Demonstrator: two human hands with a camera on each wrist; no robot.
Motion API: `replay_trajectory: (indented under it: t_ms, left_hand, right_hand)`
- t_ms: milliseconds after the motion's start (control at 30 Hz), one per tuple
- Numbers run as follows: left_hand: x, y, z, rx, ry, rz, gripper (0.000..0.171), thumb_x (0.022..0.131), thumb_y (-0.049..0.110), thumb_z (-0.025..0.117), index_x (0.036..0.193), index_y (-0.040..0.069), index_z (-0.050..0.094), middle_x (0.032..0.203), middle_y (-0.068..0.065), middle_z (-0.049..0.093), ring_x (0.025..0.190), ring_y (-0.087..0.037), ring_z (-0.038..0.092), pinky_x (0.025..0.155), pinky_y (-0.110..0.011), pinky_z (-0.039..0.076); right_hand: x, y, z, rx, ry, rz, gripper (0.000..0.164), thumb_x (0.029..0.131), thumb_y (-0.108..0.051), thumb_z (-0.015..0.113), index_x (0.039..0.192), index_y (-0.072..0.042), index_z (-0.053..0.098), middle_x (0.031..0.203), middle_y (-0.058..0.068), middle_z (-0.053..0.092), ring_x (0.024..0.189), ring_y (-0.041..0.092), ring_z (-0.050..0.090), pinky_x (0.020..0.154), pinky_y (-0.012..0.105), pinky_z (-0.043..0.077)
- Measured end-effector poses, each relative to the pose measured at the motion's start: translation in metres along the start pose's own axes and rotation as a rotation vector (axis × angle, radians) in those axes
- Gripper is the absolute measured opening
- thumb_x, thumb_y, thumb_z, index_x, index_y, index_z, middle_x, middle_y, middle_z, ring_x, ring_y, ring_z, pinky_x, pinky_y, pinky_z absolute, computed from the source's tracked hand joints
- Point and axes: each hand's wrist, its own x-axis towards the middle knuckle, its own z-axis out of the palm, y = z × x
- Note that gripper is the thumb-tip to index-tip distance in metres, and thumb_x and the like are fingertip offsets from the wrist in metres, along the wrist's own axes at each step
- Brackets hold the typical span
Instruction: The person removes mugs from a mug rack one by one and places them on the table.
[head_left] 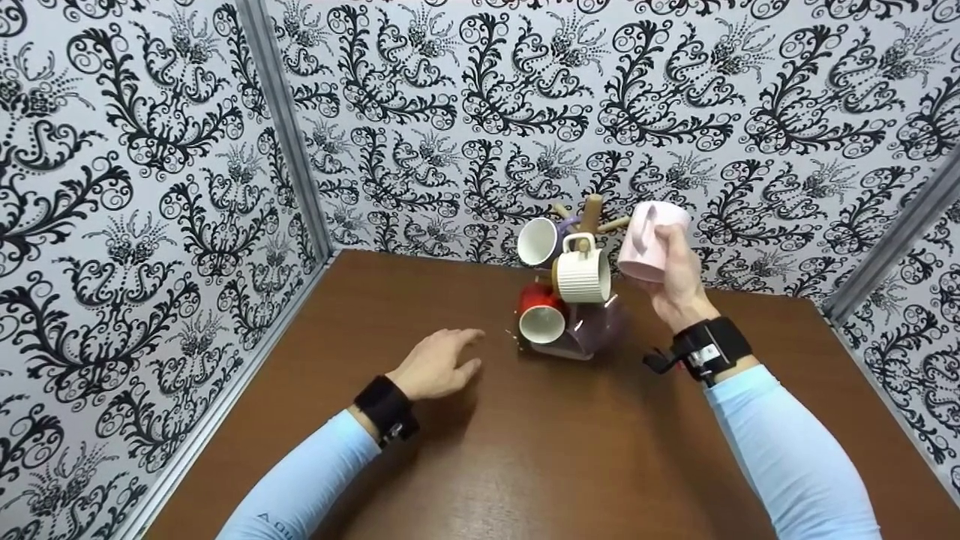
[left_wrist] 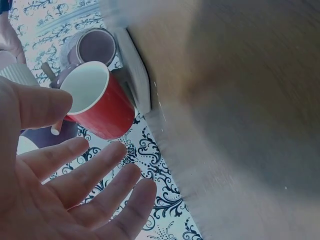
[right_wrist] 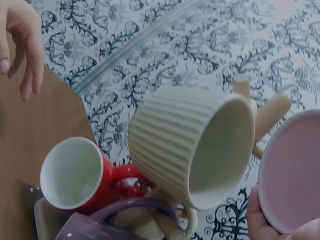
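My right hand (head_left: 679, 281) holds a pink mug (head_left: 636, 251) up beside the wooden mug tree (head_left: 592, 214), on its right. Fingers and thumb grip the mug near its handle; in the right wrist view a round pink end of the mug (right_wrist: 295, 172) shows at the right edge. A cream ribbed mug (head_left: 581, 276) hangs on the tree, closest to the pink one. Below it hang a red mug (head_left: 538, 298) with a white inside and a purple mug (head_left: 600, 324). My left hand (head_left: 433, 365) hovers over the table left of the tree, fingers spread, holding nothing.
Another mug, white inside and purple outside (head_left: 538, 241), hangs at the tree's upper left. Bare wooden pegs (head_left: 615, 224) stick out near the top. The brown table (head_left: 525, 450) meets patterned walls (head_left: 420, 135) at the back and sides, with grey metal posts (head_left: 289, 135) in the corners.
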Motion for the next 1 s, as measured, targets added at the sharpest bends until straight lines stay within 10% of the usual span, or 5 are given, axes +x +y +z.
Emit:
replay_trajectory:
  t_ms: [1000]
  left_hand:
    - [0.002,0.012,-0.002,-0.074,0.098,0.022,0.045,0.101,0.026,0.068,0.139,0.004,0.065,0.128,-0.013,0.073,0.111,-0.029,0.069,0.1,-0.047,0.054]
  right_hand:
    - [-0.05,0.021,0.036,-0.091,-0.173,-0.211,0.042,0.1,-0.013,0.067,0.14,-0.006,0.055,0.13,0.014,0.066,0.108,0.026,0.07,0.091,0.04,0.061]
